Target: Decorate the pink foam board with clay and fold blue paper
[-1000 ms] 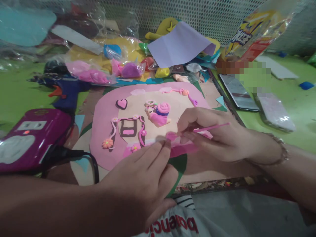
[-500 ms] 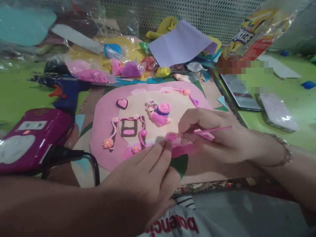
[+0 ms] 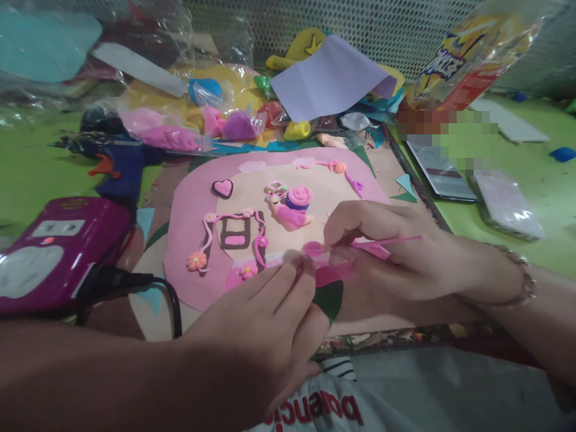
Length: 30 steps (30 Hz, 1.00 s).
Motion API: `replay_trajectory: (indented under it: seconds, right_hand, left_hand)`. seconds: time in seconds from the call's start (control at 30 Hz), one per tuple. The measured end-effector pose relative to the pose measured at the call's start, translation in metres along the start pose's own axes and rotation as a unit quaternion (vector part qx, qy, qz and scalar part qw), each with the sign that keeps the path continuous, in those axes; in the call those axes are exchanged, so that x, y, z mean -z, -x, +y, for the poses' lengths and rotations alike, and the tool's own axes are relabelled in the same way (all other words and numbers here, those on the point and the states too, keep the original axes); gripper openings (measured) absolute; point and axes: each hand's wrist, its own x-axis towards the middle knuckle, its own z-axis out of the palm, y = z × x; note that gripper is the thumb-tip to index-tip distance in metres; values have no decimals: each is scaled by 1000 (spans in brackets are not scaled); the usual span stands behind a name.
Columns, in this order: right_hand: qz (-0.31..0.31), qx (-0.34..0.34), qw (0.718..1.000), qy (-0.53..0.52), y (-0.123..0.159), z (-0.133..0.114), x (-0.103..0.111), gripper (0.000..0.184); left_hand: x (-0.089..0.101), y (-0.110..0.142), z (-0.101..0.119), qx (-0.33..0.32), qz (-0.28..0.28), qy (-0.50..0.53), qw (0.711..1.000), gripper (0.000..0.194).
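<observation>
The right hand point(image 3: 405, 264) pinches a thin pink stick point(image 3: 391, 241) between thumb and fingers; its tip is hidden. The left hand point(image 3: 267, 321) lies over the lower edge of the pink card point(image 3: 189, 207), fingers together, their tips beside a small pink disc point(image 3: 314, 248); whether they grip anything I cannot tell. The card lies flat on the bench point(image 3: 558, 204), with a clay snail point(image 3: 291, 217) just above the fingers and a pink strip point(image 3: 335, 273) below the disc. The step in hand looks like shaping or pressing the clay along that edge. The next move seems to call for a steady left hand and light, close touches with the stick.
</observation>
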Motion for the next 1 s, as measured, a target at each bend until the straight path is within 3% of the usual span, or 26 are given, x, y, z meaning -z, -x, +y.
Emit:
replay_trajectory:
  seconds: [0.7, 1.0]
  right_hand:
    - [-50, 19, 998, -22, 0, 8, 7, 16]
    - [-24, 41, 998, -28, 3, 11, 6, 17]
  left_hand:
    - [0, 0, 0, 2, 6, -10, 1000, 44]
    - [-2, 0, -2, -14, 23, -25, 999, 50]
